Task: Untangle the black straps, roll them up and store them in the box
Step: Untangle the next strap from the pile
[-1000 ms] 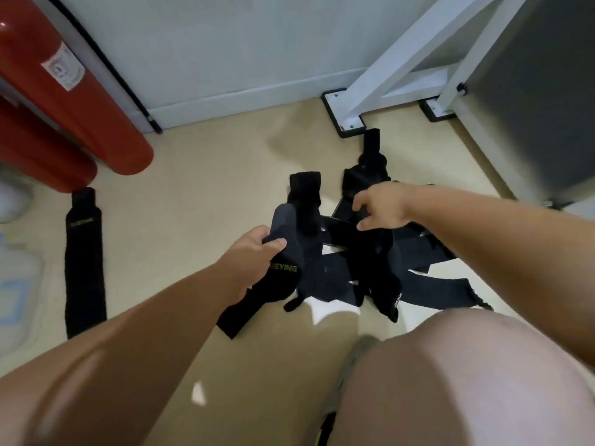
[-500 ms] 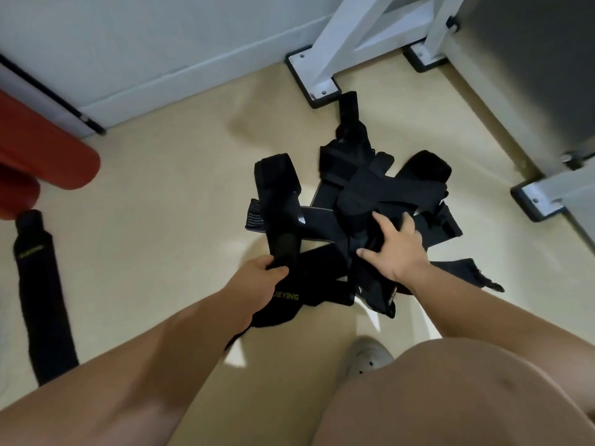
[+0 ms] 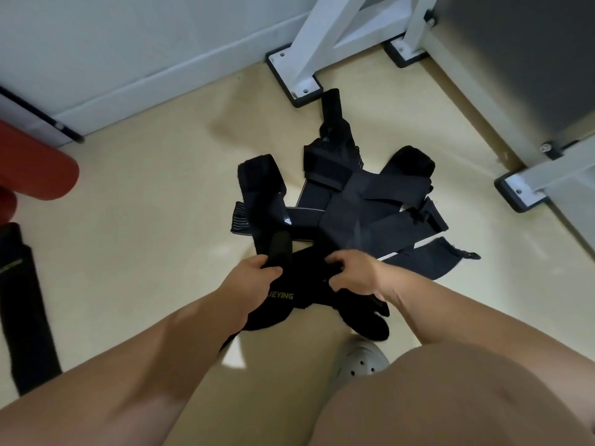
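One loose strap (image 3: 22,304) lies apart on the floor (image 3: 154,220), left of the tangled straps (image 3: 354,201); a white frame foot (image 3: 285,69) stands behind. Our left hand (image 3: 257,281) and right hand (image 3: 357,272) each grip the tangle's near edge, fingers curled.

The beige floor (image 3: 145,220) carries a heap of tangled black straps (image 3: 354,201) at its middle. 1 single black strap (image 3: 25,317) lies flat, well apart at the left edge, near a red cylinder (image 3: 35,165). 3 black-rimmed white base plates (image 3: 294,88) stand beyond the heap, and a grey clog (image 3: 357,362) is on its near side.
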